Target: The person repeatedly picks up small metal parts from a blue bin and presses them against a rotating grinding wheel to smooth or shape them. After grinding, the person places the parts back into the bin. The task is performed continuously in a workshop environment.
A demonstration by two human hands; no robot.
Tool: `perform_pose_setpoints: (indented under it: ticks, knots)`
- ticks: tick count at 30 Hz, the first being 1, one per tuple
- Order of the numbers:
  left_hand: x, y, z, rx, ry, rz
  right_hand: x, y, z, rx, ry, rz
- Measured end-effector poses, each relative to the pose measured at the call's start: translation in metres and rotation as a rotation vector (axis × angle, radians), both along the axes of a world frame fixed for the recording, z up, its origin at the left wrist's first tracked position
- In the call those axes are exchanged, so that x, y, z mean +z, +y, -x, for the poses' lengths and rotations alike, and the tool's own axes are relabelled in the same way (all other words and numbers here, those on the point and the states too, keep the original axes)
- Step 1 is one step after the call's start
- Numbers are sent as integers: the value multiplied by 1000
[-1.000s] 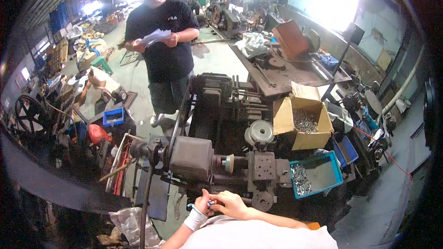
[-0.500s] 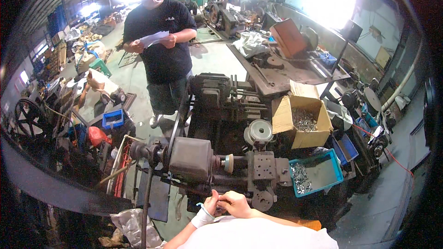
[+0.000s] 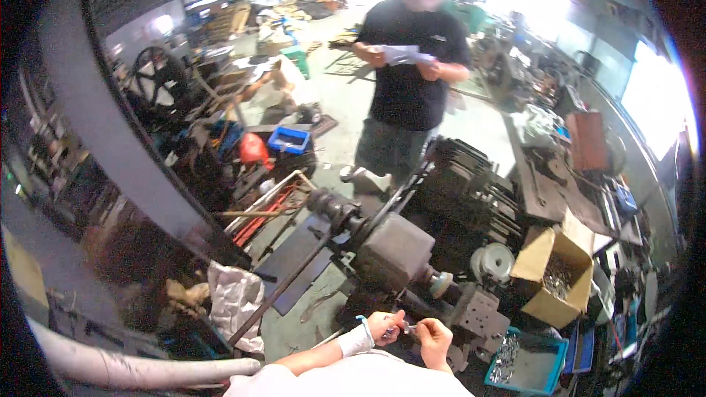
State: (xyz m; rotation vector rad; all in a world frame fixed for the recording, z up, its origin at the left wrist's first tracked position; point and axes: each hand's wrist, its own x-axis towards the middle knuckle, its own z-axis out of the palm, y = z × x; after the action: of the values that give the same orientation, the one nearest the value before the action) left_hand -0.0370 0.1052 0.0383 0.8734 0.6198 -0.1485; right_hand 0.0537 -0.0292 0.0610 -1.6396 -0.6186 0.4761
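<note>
My left hand is in front of the machine at the bottom centre, its fingers curled and closed around something small. A white wrap with a light-blue band circles that wrist. My right hand faces it, thumb and fingertips pinched together. Between the two sets of fingertips shows a small shiny piece, too small and blurred to name. Just beyond my hands stands a dark lathe-like machine, with a boxy grey housing, a pale round end and a block with holes.
A teal tray with small metal parts lies at the right, below an open cardboard box of similar parts. A person holding paper stands beyond the machine. A white sack and grey pipe are at left.
The view has swung left, so the machine, box and person now appear farther right and tilted. My hands have drawn slightly apart, and the small shiny piece shows between them.
</note>
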Motion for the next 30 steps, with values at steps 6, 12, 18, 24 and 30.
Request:
perform_pose_setpoints:
  ticks: [6,12,18,24,30]
  knots:
    - [16,-3,15,98,-1,141,-1,7,6,118,60,-46]
    - [-3,3,21,43,-67,104,-5,18,6,153,74,-43]
    - [2,0,21,-51,-154,-30,3,16,4,82,212,-29]
    - [-13,0,17,-61,-170,-42,-5,13,5,71,193,-40]
    - [2,2,15,-16,-211,57,-4,11,6,83,157,-28]
